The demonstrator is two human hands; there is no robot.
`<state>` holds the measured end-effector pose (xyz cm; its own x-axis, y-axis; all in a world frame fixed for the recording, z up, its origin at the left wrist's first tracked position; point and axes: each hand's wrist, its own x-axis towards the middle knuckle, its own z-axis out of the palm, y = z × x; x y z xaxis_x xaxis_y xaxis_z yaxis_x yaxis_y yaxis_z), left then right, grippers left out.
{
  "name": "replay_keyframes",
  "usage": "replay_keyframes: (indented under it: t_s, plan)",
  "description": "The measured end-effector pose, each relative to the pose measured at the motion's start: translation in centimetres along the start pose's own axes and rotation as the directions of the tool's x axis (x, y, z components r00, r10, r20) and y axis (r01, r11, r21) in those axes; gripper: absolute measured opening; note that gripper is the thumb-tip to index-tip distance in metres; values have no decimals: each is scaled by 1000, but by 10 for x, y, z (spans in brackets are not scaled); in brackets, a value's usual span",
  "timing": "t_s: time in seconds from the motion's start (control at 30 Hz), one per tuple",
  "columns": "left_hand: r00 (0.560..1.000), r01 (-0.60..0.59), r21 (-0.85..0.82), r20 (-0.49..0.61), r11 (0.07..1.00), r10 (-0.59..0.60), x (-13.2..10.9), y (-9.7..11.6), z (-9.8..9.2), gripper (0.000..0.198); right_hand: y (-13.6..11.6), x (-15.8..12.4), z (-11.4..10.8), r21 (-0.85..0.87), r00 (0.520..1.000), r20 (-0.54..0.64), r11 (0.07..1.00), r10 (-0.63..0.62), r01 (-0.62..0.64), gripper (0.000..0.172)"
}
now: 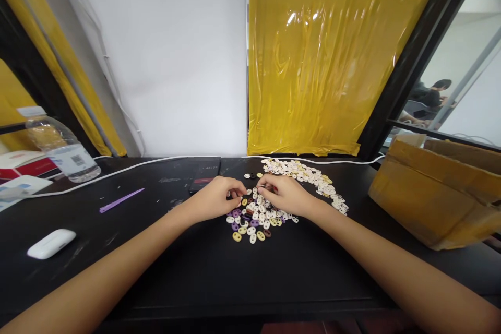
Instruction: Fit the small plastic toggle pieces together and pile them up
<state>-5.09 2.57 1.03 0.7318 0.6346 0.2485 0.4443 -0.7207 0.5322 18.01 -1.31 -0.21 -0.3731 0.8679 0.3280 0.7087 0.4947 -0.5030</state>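
Note:
Over a loose pile of oval two-hole buttons (253, 223) on the black table, my two hands face each other. My left hand (219, 199) is at the pile's left edge, its fingers curled and a gap showing between thumb and forefinger. Across from it, my right hand (288, 196) has thumb and fingers closed in a pinch. Something small and thin seems to show there, but I cannot make it out. The pile mixes white, yellow, purple and dark brown pieces. Behind my right hand, mostly white buttons (299, 169) spread in a curved band.
A cardboard box (426, 198) stands at the right. On the left are a purple strip (122, 200), a white earphone case (51, 243) and a water bottle (64, 146). A dark phone-like slab (205, 172) lies behind my left hand. A white cable (129, 168) runs along the back.

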Motion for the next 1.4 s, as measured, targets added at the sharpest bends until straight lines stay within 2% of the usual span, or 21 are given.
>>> replay_keyframes:
  t_s: [0.2,0.27,0.37,0.47,0.53,0.73,0.87,1.0,1.13,1.3,1.4]
  plan:
    - [999,10,152,-32,988,-5,1,6,2,29,-1,1,3,-4,1000,10,1000,-12,12,15]
    - [998,6,151,-60,988,4,2,8,5,32,-2,1,4,-1,1000,14,1000,-10,10,14]
    - [992,3,-43,-122,999,-8,3,12,9,29,-3,1,7,26,1000,22,1000,-4,3,13]
    - [984,1,-295,-170,956,-54,3,17,14,22,-6,0,10,88,1000,12,996,-22,21,18]
    - [981,-8,-364,-185,931,-63,3,20,16,18,-8,0,11,120,999,-10,992,-39,40,22]
    - [974,-11,-391,-213,920,-79,2,22,19,11,-9,1,14,219,998,-47,974,-47,56,14]
    - [972,-44,-417,-228,908,-57,3,25,21,8,-12,1,10,271,996,-81,961,-41,61,20]
    - [971,-59,-429,-236,902,-49,3,29,23,7,-16,1,4,317,997,-48,946,-60,73,24]
    - [962,-66,-432,-266,899,-58,2,30,25,10,-17,1,3,398,1000,-11,917,-29,31,20]
    - [947,-6,-490,-283,872,-152,4,17,20,15,-11,1,1,413,999,46,911,-23,2,9]
    - [927,40,-573,-285,818,-245,7,8,18,19,-8,0,0,388,996,86,921,-9,-25,12]
